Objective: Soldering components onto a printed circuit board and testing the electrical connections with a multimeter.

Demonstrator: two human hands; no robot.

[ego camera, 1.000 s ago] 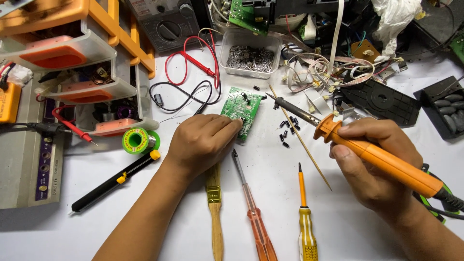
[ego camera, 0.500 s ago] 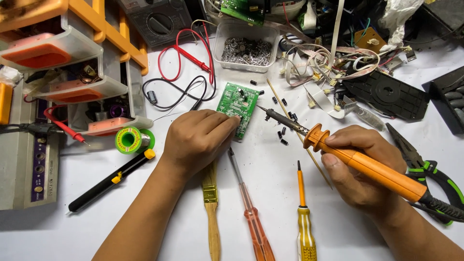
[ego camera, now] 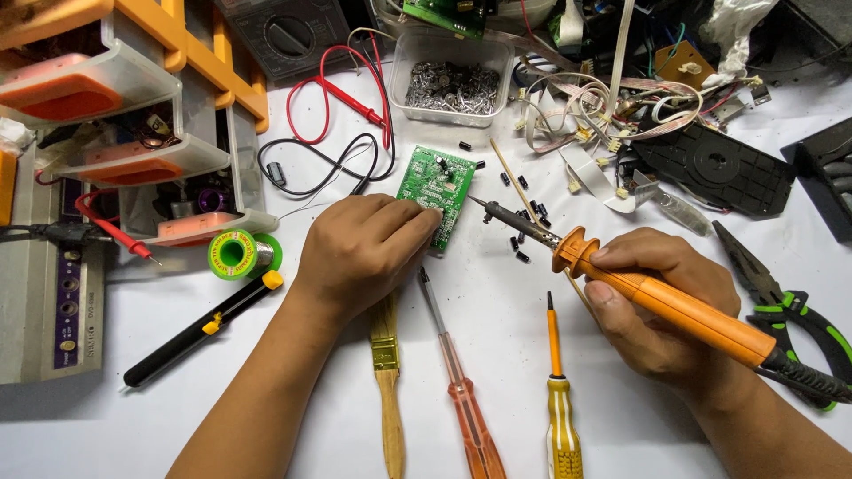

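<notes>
Green circuit board [ego camera: 435, 188] lying flat on the white table [ego camera: 497, 293], just above the centre of the frame, lower edge hidden under fingertips. Left hand [ego camera: 359, 253] curled knuckles-up at centre, grip pressed down on the board's near edge, pinning it rather than lifting it. Right hand [ego camera: 661, 302] at right of centre, grip wrapped tight around the orange handle of a soldering iron [ego camera: 621, 275], dark tip pointing toward upper left and now sitting just beside the board's right edge, not clearly touching. Compared with half a second and a second earlier: same hold on the board, same pencil-like hold on the iron, tip drawn slightly nearer to the board's side; reads as lining up for a joint, with no contact on the board shown yet. Small black components [ego camera: 524, 235] scattered between board and iron. Thin wooden stick [ego camera: 510, 177] slanting beneath the iron's shaft. Below the hands, a wooden-handled brush [ego camera: 388, 390], a clear red screwdriver [ego camera: 461, 399] and a yellow screwdriver [ego camera: 561, 417] lying side by side, handles toward the bottom edge. Left of the hand, a green solder spool [ego camera: 235, 255] and a black utility knife [ego camera: 200, 330]. Upper centre, a clear tub of metal parts [ego camera: 451, 84] and red and black probe leads [ego camera: 333, 115]. Far right, green-handled pliers [ego camera: 785, 306]. Upper left, an orange drawer rack [ego camera: 133, 106].
</notes>
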